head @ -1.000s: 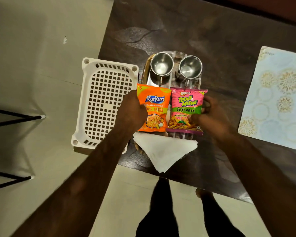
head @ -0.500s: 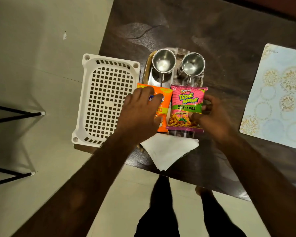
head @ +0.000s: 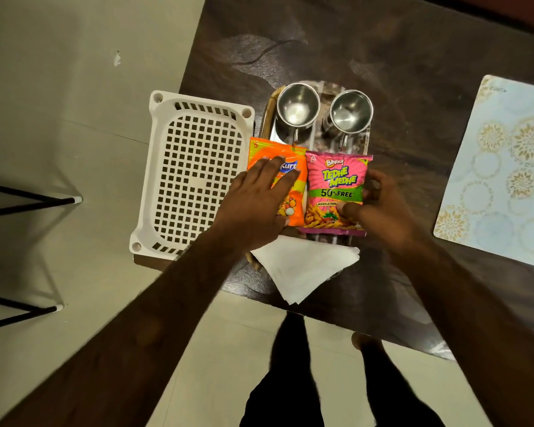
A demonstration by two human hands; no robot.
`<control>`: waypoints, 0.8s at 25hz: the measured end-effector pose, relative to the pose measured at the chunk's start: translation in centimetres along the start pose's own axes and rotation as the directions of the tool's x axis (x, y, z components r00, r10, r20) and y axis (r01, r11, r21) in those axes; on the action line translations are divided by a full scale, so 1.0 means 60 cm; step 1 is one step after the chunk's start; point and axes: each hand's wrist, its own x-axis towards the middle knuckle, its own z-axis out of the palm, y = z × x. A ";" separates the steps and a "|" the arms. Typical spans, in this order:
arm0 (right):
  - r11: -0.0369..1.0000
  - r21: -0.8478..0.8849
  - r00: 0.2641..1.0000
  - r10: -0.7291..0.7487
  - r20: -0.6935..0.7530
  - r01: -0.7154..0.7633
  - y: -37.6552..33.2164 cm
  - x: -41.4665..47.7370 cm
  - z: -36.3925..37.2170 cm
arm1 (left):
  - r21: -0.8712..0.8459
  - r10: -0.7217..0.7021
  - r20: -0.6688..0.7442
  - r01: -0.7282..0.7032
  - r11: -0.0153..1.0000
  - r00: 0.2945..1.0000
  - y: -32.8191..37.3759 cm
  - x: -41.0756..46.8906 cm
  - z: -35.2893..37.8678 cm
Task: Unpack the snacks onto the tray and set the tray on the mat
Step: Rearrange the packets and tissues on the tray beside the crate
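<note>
A shiny tray [head: 267,124] lies on the dark table and carries two steel cups [head: 296,107], an orange Kurkure packet [head: 293,186], a pink Tedhe Medhe packet [head: 336,180] and a white folded napkin [head: 305,266]. My left hand [head: 256,201] rests flat on the orange packet with fingers spread, covering much of it. My right hand [head: 379,211] grips the pink packet at its right edge, thumb on its front. The patterned pale-blue mat [head: 506,174] lies at the table's right, apart from the tray.
A white perforated plastic basket [head: 195,174] sits left of the tray, overhanging the table's left edge. Black metal legs [head: 28,201] stand on the floor at far left. My own legs and feet show below the table's near edge.
My left hand has slid from the orange packet's left edge onto its top and spread flat. The right hand stays on the pink packet, which shifted slightly.
</note>
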 end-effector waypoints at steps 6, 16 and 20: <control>0.947 0.257 0.981 0.193 0.034 -0.195 0.011 0.021 -0.013 | -0.122 -0.042 -0.076 0.033 0.992 0.996 -0.014 -0.020 -0.013; 0.977 0.121 0.978 0.186 -0.092 -0.174 0.032 0.029 -0.025 | -0.147 -0.449 -0.197 0.426 0.893 0.872 -0.124 -0.084 -0.034; 0.983 0.103 0.981 0.162 -0.105 -0.152 0.038 0.010 -0.053 | -0.032 -0.372 0.002 0.371 0.928 0.928 -0.127 -0.100 -0.013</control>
